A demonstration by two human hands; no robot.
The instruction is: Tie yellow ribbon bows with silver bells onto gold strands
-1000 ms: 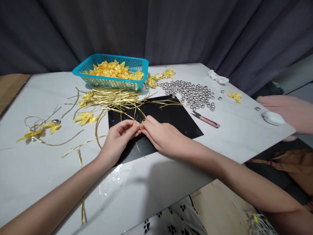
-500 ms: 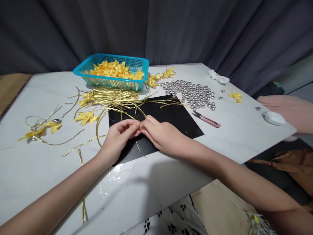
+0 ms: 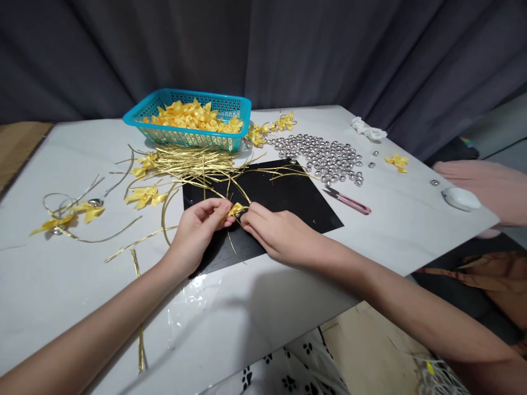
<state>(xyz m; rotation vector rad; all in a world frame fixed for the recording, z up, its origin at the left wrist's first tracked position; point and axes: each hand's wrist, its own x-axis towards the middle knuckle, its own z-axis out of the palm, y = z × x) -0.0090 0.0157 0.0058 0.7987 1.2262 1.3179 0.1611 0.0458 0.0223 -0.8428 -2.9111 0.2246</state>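
Two-handed pinch going on right over the black mat (image 3: 307, 207). Left hand (image 3: 200, 227): thumb and fingertips pressed together on a small yellow bow (image 3: 237, 208), which sits above the middle of the mat. Right hand (image 3: 278, 229): fingers curled in, tips together at the bow's other side, where a thin gold strand runs up to them; can't really tell if they've got hold of it.

More gold cords (image 3: 193, 163) are heaped at the mat's far left corner, a few ends lying across it. Loose yellow bows, some with silver bits, are on the tabletop (image 3: 61, 285) left of the mat. Pink-handled snips (image 3: 354, 204) lie just off its right edge, and a spread of silver beads (image 3: 329, 156) is past its far right corner. Beyond the mat, back left, there's a blue basket (image 3: 225, 145) full of yellow bows.
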